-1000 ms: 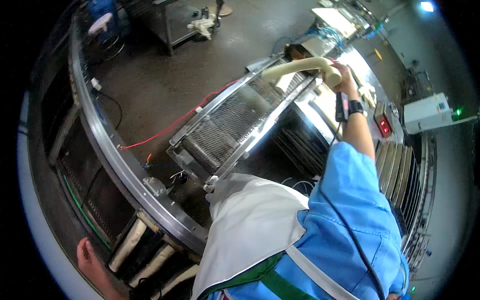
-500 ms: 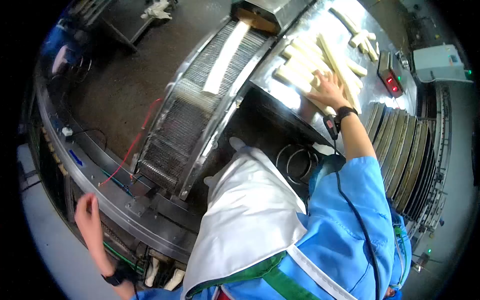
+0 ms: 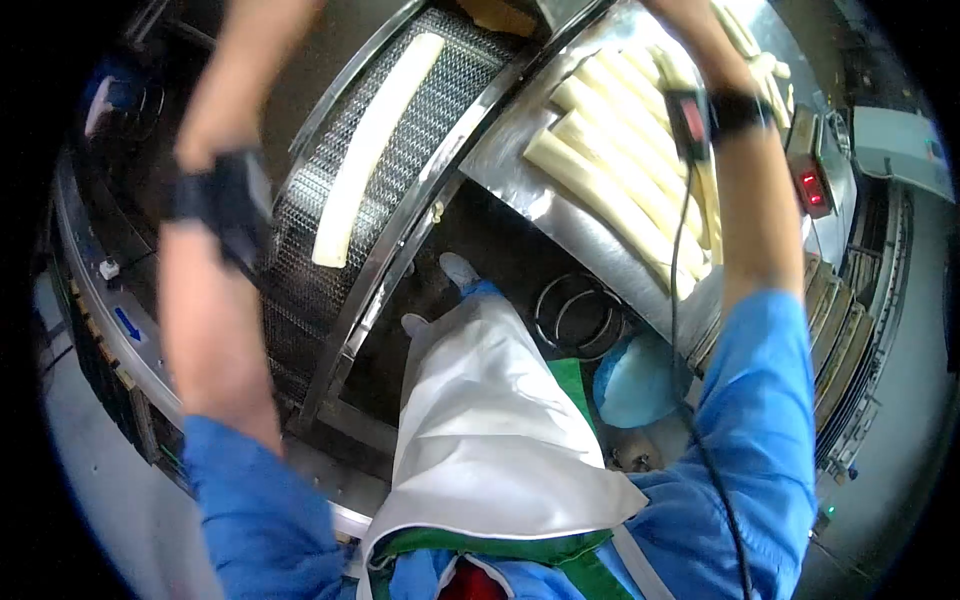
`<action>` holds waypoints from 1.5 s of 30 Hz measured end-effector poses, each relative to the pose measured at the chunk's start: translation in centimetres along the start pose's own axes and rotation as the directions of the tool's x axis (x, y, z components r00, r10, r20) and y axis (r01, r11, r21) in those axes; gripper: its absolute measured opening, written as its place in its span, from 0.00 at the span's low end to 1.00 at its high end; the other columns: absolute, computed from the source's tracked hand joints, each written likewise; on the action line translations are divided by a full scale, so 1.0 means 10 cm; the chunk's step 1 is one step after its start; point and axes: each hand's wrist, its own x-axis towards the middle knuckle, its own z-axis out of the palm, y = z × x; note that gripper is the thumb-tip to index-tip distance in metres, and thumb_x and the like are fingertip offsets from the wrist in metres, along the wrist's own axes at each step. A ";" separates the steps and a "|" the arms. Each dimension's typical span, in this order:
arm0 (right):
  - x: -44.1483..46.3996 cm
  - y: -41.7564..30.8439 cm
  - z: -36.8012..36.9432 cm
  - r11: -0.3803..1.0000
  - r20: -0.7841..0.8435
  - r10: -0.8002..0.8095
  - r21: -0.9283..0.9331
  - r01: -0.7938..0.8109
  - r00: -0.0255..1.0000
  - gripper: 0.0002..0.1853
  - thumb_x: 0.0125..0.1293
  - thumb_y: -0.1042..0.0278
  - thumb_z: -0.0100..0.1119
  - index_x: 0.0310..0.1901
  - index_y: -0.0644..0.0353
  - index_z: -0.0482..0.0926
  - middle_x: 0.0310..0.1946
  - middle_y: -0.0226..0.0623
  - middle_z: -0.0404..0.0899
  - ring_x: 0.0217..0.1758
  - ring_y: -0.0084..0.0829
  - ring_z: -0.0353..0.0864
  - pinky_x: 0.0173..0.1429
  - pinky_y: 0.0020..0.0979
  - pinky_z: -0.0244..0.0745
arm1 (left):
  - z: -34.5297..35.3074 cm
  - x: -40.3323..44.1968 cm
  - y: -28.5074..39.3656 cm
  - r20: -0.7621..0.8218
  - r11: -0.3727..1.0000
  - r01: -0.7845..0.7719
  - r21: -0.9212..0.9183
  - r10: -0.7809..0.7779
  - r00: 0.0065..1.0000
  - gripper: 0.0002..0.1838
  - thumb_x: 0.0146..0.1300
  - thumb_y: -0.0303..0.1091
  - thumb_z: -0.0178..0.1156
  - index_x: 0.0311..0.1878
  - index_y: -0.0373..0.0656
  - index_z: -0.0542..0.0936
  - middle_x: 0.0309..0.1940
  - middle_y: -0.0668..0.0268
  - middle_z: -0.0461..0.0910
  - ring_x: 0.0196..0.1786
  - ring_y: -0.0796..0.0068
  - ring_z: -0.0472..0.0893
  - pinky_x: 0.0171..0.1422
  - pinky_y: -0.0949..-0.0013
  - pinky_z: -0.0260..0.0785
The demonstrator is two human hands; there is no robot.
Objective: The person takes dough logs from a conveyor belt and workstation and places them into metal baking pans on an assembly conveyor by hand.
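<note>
My left hand [image 3: 262,22] reaches forward past the left side of the conveyor, smeared by motion, its fingers beyond the top edge. At the top right, my right hand [image 3: 692,22] stretches over the metal table [image 3: 505,165]; its fingers are also cut off by the frame. Under and beside my right forearm lie several long, pale, dough-like logs [image 3: 610,190], side by side on that table. One such log [image 3: 372,160] rests lengthwise on the wire-mesh conveyor [image 3: 300,225], touched by neither hand.
A scale with a red display [image 3: 812,185] stands at the table's right. More pale pieces [image 3: 768,75] lie at the back right. Stacked trays [image 3: 840,330] are by my right arm. Metal rings [image 3: 580,318] sit below the table. A curved metal rail [image 3: 75,230] runs along the left.
My left hand has swung up and forward from the lower left. My right hand has moved forward off the near logs. The log on the conveyor has come closer to me.
</note>
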 end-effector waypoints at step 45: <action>-2.97 1.08 -0.54 0.322 0.518 0.585 0.557 -0.765 0.624 0.30 0.62 0.68 0.57 0.65 0.66 0.62 0.60 0.42 0.69 0.63 0.31 0.67 0.65 0.29 0.60 | 2.39 -2.52 2.62 0.848 -0.314 0.790 -0.527 -0.249 0.467 0.35 0.61 0.24 0.57 0.67 0.40 0.51 0.63 0.56 0.63 0.66 0.63 0.66 0.66 0.57 0.64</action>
